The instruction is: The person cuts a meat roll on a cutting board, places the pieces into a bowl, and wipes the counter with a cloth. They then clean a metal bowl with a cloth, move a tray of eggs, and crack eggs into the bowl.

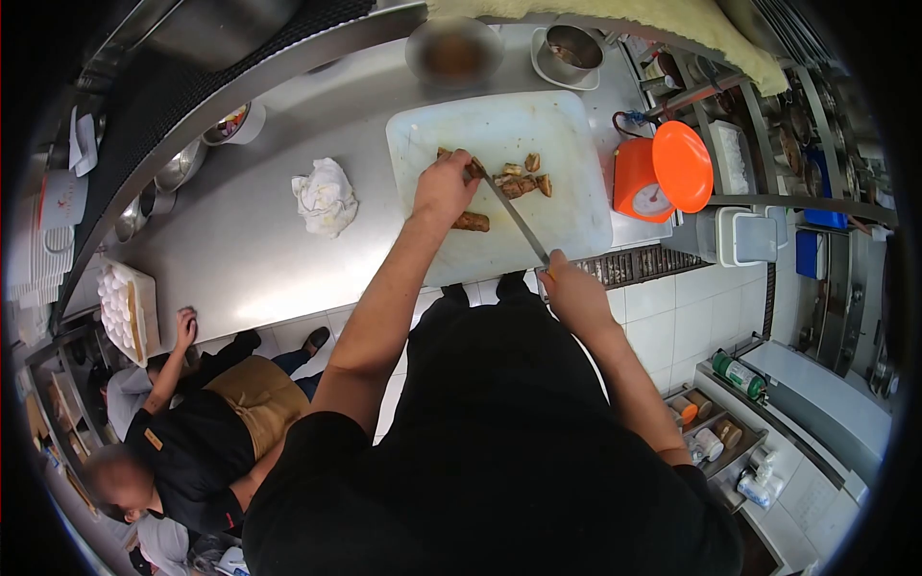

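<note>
A white cutting board [499,120] lies on the steel counter. My right hand [573,288] is closed on the handle of a long knife [519,221], whose blade slants up and left across the board. Near the blade's tip, my left hand [448,185] presses its fingers on a brown food piece [473,170]. Several cut brown chunks [519,184] sit just right of the blade. Below my left hand lies a longer brown piece [471,222], touched by nothing.
A crumpled white cloth [325,198] lies left of the board. To the right stands an orange scale [643,182]. Behind the board are a metal pot [573,48] and a blurred bowl [453,53]. A co-worker [206,413] stands at the lower left, near an egg tray [125,312].
</note>
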A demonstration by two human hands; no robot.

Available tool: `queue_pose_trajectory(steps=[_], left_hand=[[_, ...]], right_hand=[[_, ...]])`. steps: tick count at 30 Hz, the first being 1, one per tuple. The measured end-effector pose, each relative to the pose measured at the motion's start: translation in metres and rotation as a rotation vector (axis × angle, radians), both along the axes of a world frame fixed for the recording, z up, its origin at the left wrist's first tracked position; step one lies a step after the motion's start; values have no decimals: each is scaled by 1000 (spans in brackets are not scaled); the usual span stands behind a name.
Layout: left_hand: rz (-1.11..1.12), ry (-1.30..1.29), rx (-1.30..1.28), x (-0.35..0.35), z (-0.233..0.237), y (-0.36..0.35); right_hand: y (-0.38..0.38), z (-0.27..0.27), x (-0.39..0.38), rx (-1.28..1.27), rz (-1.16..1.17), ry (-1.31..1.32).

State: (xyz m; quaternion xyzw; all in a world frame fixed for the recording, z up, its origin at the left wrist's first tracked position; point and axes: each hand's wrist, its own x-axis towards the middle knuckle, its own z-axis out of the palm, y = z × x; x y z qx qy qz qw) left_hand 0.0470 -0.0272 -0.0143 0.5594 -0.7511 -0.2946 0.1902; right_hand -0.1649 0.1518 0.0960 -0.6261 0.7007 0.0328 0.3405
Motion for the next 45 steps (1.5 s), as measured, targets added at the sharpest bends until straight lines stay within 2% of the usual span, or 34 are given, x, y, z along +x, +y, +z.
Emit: queue_pose_trajectory(steps=[6, 10, 13, 16, 19, 22, 23, 26, 29, 32, 36, 39, 45], left_hand=[[-15, -58, 28, -1, 4, -1], [84, -35, -38, 4, 0, -3], [28, 41, 49, 10, 12, 1], [14, 5, 119, 11, 21, 2], [106, -103, 10, 16, 34, 0], [171, -292, -83, 21, 24, -6], [106, -319, -46, 25, 21, -9], [-19, -130, 203, 15, 17, -14], [-109, -66, 274, -7, 9, -9], [-120, -30, 295, -27, 29, 3], [-231, -122, 179, -50, 38, 14], [-264, -192, 186, -58, 32, 9], [-190, -2, 197, -49, 23, 1]], right_hand=[[-22, -53, 12, -17, -15, -74], [-2, -57, -3, -22, -31, -133], [16, -52, -14, -36, -34, -173], [18, -39, -17, -76, -65, -226], [23, -32, -16, -148, -127, -261], [29, -37, -29, -238, -222, -297], [35, -39, -36, -257, -263, -310], [48, -47, -58, -240, -353, -229], [59, -53, -70, -256, -393, -136], [60, -58, -71, -54, -625, -350], [49, -71, -51, -93, -475, -409], [34, -73, -36, 20, -516, -515], [11, -79, -26, 17, -391, -537]])
